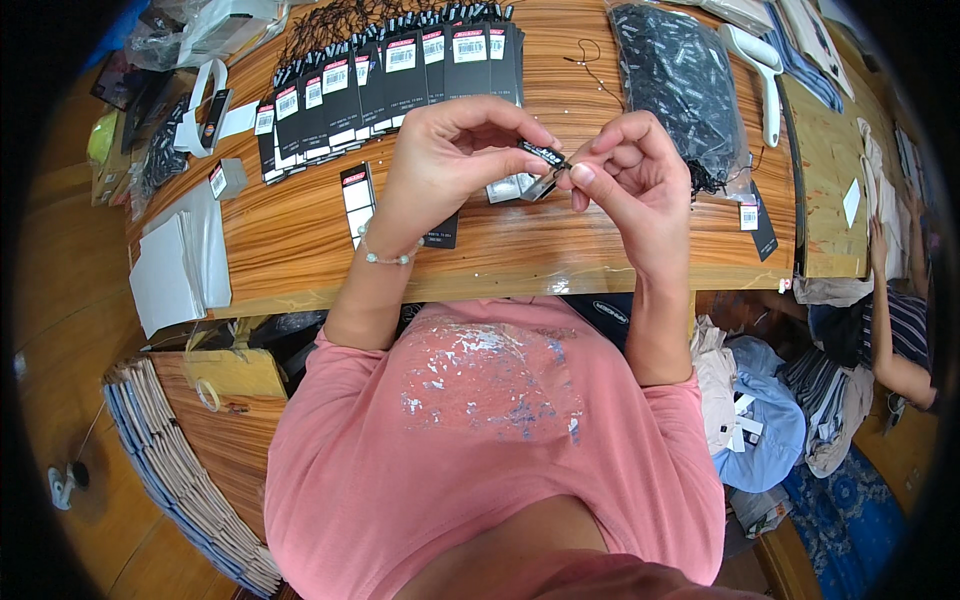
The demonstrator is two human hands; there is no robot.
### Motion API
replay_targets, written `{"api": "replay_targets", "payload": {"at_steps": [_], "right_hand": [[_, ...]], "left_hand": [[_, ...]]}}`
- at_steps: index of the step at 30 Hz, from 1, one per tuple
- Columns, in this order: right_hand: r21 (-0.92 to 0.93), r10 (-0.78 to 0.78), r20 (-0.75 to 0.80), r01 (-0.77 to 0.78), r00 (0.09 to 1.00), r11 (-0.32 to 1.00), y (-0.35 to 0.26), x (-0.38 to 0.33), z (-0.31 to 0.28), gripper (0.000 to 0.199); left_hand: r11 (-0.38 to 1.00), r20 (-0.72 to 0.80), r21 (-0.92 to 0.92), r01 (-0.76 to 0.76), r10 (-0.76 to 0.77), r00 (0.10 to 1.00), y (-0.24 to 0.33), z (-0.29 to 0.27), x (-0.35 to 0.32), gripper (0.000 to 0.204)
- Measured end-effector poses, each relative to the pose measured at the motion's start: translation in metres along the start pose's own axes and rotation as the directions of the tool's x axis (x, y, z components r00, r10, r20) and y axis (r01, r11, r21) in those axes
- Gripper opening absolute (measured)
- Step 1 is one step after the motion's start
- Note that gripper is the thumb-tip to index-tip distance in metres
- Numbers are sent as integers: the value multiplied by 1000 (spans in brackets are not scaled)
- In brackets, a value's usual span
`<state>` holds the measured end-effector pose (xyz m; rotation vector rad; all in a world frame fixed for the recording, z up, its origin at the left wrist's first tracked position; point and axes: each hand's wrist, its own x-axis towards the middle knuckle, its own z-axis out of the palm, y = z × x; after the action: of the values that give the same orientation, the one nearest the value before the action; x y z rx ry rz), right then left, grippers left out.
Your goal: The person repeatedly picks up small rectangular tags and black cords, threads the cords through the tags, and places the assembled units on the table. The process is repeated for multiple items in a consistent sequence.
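Above the near part of the table, my left hand (460, 150) pinches a small black tag (543, 154) with white lettering between thumb and fingers. My right hand (640, 180) meets it, thumb and forefinger closed at the tag's right end; whatever thin part lies between those fingertips is too small to make out. Just under the tag a greyish, shiny piece (540, 187) shows, partly covered by the fingers. On the table behind my left wrist lie a black hang tag with white stickers (357, 197) and another dark hang tag (442, 234), mostly hidden by my hand.
Overlapping black hang tags (405, 85) with black cords fan across the back. To their right are a clear bag of black string tags (675, 90) and a white handheld tool (757, 75). White paper sheets (170, 265) lie left. At far right, another person's arm (885, 310) reaches toward cloth.
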<state>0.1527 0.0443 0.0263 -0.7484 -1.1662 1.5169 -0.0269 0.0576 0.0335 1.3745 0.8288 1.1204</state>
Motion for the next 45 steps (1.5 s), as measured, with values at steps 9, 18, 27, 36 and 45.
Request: {"api": "replay_targets", "payload": {"at_steps": [9,18,27,36,45], "right_hand": [[121,-6,67,-2,998,993,4,-3,2,18],[137,-41,-4,41,999,990,12,-4,5,17],[130,15,42,-20,999,991,14,-8,3,14],[92,-74,49,70,996,993,25,-7,1,20],[49,161,189,-173,969,984,17,12,4,18]], "left_hand": [[991,66,-111,73,-66,996,-2,-6,-1,18],[990,89,-120,71,-61,994,-1,-4,-2,15],[980,167,-158,120,-94,981,3,-3,-2,14],[978,164,-143,154,-130,978,4,-5,-3,18],[937,29,336,-97,92,995,14,-10,11,26]]}}
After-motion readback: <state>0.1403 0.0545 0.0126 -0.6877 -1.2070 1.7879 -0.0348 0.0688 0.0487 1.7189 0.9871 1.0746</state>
